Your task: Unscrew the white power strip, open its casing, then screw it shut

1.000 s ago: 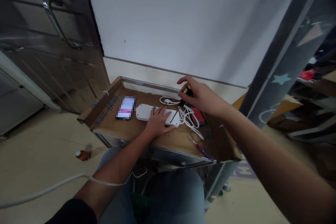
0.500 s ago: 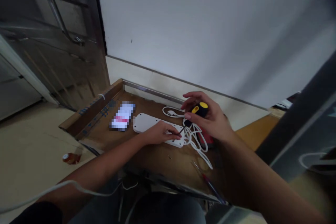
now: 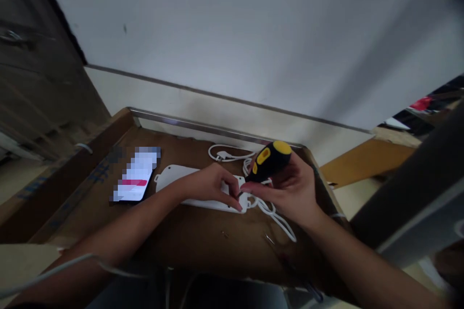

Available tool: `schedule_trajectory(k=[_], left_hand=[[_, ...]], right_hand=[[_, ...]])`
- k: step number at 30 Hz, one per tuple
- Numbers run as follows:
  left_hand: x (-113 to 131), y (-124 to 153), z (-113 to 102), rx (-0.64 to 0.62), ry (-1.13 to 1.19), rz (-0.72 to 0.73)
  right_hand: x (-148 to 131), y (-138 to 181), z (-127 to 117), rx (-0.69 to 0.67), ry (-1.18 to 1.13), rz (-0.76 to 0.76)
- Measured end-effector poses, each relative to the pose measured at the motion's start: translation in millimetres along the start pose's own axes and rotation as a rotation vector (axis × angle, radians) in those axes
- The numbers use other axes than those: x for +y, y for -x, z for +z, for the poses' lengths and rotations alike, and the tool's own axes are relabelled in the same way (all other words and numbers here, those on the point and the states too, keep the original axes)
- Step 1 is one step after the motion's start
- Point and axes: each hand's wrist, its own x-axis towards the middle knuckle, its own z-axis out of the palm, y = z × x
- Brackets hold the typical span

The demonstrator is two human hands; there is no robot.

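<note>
A white power strip (image 3: 174, 178) lies flat on the brown cardboard surface, small dark screw holes along its edges. My right hand (image 3: 295, 188) is wrapped round a screwdriver (image 3: 270, 160) with a black and yellow handle, tilted so its shaft points down-left at the strip's right end. There my left hand (image 3: 212, 184) rests on the strip, thumb and forefinger closed in a pinch at the screwdriver's tip. What lies between those fingertips is too small to make out. The strip's white cord (image 3: 270, 208) is coiled beside my right hand, its plug (image 3: 224, 155) behind.
A phone (image 3: 136, 174) with a lit, blurred screen lies to the left. In front of the strip are tiny metal pieces (image 3: 224, 234), perhaps screws. A second, thin screwdriver (image 3: 290, 263) lies near the front edge. A white wall (image 3: 217, 34) rises behind the tray-like surface.
My view has shifted right and closer. My right hand has lowered, its fingers now wrapped round the screwdriver handle. The left hand stays at the strip's right end.
</note>
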Motion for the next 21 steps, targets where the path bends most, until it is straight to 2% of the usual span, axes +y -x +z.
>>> schedule_trajectory(k=[3,6,11,17,21], left_hand=[[2,5,3,0.0,0.04,0.08],[4,9,6,-0.011,0.121,0.14],[2,9,9,0.072,0.149,0.081],[-5,10,11,0.168,0.15,0.086],[-4,9,18,0.26,0.174,0.046]], right_hand=[[-3,4,-3,-0.037,-0.052,0.045],[-3,3,-4,-0.08,-0.07,0.007],[3,-5,-4,-0.128,-0.025,-0.031],[13,-7,-5,-0.36,-0.003,-0.013],[17,-8,-6,-0.363,-0.004,-0.016]])
